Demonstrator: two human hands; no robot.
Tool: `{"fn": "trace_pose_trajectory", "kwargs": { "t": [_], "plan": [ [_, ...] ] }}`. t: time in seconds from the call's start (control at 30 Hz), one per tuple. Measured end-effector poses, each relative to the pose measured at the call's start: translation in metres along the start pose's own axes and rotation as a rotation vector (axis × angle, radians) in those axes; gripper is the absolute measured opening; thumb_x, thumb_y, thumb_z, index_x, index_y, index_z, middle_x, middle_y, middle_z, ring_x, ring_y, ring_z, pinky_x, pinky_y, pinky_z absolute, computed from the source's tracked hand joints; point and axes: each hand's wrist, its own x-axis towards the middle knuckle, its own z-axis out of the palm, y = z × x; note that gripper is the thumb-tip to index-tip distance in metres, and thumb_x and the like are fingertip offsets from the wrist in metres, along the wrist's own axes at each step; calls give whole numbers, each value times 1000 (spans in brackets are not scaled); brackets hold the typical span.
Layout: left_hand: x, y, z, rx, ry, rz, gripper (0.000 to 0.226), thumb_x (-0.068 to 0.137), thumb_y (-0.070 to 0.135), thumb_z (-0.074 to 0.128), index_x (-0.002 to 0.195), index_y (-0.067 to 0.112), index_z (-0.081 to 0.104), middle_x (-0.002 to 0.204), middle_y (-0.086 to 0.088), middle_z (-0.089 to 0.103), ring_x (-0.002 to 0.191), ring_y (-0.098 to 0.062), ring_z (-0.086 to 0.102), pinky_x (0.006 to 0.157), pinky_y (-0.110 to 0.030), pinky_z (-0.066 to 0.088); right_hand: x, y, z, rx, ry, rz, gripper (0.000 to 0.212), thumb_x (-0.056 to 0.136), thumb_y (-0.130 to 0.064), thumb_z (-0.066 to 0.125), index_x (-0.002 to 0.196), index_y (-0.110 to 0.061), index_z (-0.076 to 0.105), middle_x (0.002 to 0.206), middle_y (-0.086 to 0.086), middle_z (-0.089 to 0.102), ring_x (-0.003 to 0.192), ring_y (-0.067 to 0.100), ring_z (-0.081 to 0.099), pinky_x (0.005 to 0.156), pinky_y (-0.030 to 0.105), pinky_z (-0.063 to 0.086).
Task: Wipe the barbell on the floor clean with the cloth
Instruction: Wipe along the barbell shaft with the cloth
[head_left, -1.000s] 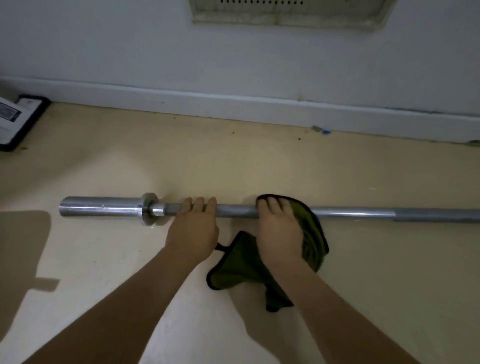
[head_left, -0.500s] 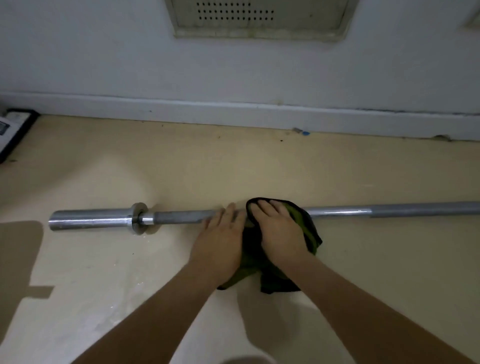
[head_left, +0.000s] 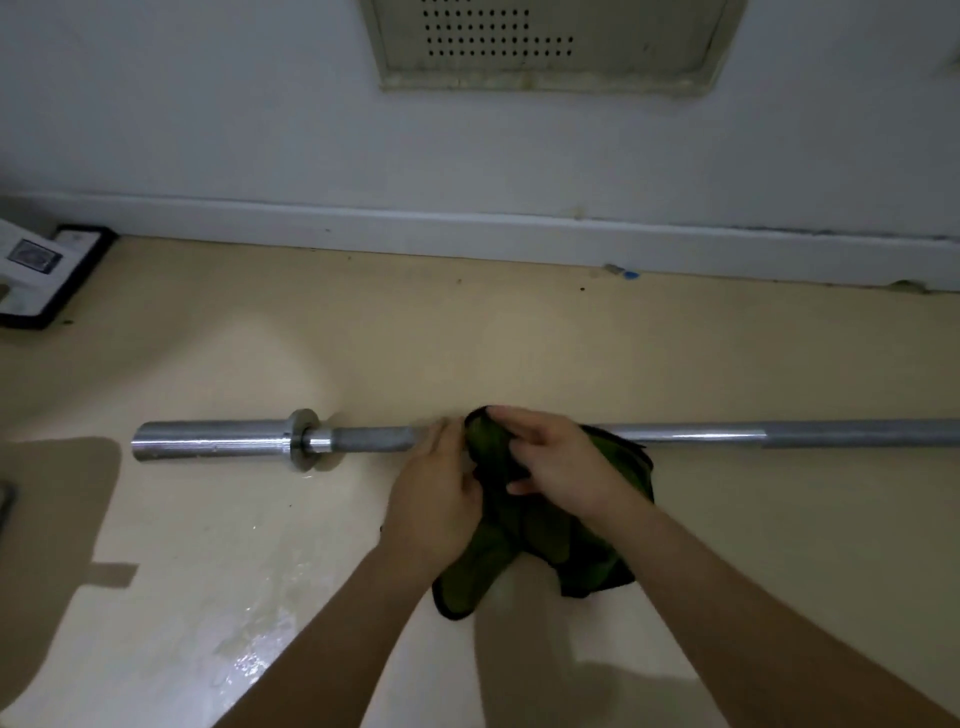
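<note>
A silver barbell (head_left: 363, 439) lies across the beige floor, its thick sleeve and collar at the left, its shaft running off the right edge. A dark green cloth (head_left: 530, 535) is draped over the shaft near the middle and trails toward me on the floor. My left hand (head_left: 434, 493) sits at the cloth's left edge against the shaft and grips the fabric. My right hand (head_left: 556, 457) lies on top of the cloth over the bar, fingers bent into the fabric. The stretch of bar under the cloth is hidden.
A white wall with a skirting board (head_left: 519, 234) runs behind the bar, with a vent panel (head_left: 545, 41) above. A black-edged flat object (head_left: 47, 270) lies at the far left. A wet patch (head_left: 260, 639) shines on the floor near my left forearm.
My left hand slid right along the shaft to the cloth and took hold of its edge. The cloth bunched up around the bar, and my right hand shifted on top of it.
</note>
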Motion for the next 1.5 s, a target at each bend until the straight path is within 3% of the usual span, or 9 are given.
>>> {"fn": "trace_pose_trajectory", "kwargs": {
  "t": [0.07, 0.17, 0.43, 0.67, 0.83, 0.97, 1.1, 1.37, 1.5],
  "plan": [
    [-5, 7, 3, 94, 239, 56, 45, 88, 11, 58, 132, 13, 49, 133, -9, 52, 115, -22, 53, 89, -21, 39, -9, -3, -23, 116, 168, -41, 39, 95, -5, 46, 127, -24, 56, 131, -8, 56, 117, 8, 52, 81, 31, 57],
    [-3, 23, 40, 300, 153, 257, 44, 78, 22, 72, 119, 10, 62, 118, -10, 65, 102, -25, 64, 82, -30, 53, -7, 21, -51, -390, 456, -40, 35, 93, -9, 48, 125, -19, 58, 126, -1, 61, 113, 14, 56, 96, 26, 44],
    [45, -6, 53, 593, -72, 411, 55, 87, 31, 48, 139, 16, 40, 120, -8, 59, 107, -27, 57, 100, -40, 41, -8, 50, -18, -738, 436, -189, 38, 95, -20, 46, 133, -17, 51, 138, 2, 51, 132, 22, 38, 105, 32, 33],
    [44, -103, -45, 826, -188, 172, 65, 66, 14, 77, 125, 9, 50, 107, -15, 61, 95, -35, 60, 88, -45, 49, 17, 49, -16, -746, 486, -231, 30, 93, -20, 54, 118, -6, 64, 120, 8, 65, 116, 27, 54, 94, 33, 43],
    [63, -66, -13, 825, -157, 5, 46, 67, 19, 70, 108, 3, 54, 100, -19, 59, 93, -38, 56, 91, -48, 43, 33, 46, -19, -764, 522, -302, 18, 85, -10, 65, 99, 0, 70, 93, 13, 72, 87, 33, 65, 78, 38, 51],
    [62, 18, 57, 641, -185, 144, 71, 81, 25, 58, 141, 3, 26, 133, -17, 43, 122, -36, 39, 113, -50, 17, 40, 43, -28, -719, 433, -339, 19, 83, -6, 52, 89, -2, 69, 83, 13, 71, 76, 33, 64, 72, 36, 52],
    [65, -23, 37, 627, -60, 400, 60, 83, 29, 61, 137, 13, 40, 123, -9, 58, 108, -29, 55, 101, -41, 39, 40, 48, -41, -689, 291, -323, 33, 86, -11, 47, 115, -4, 63, 108, 13, 69, 98, 31, 60, 89, 33, 44],
    [74, -109, -51, 841, -149, 101, 42, 68, 17, 73, 104, 9, 53, 92, -10, 62, 85, -30, 61, 83, -41, 47, 54, 46, -43, -1059, 285, -301, 29, 80, -25, 67, 106, -15, 63, 92, 9, 66, 83, 30, 58, 66, 36, 45],
    [82, -108, -51, 775, -311, -6, 14, 83, 24, 53, 93, 15, 53, 83, 0, 61, 80, -21, 61, 81, -40, 46, 59, 19, -59, -1084, -90, -151, 27, 89, -40, 56, 107, -21, 64, 100, 3, 66, 91, 20, 60, 65, 26, 37]
  ]
}}
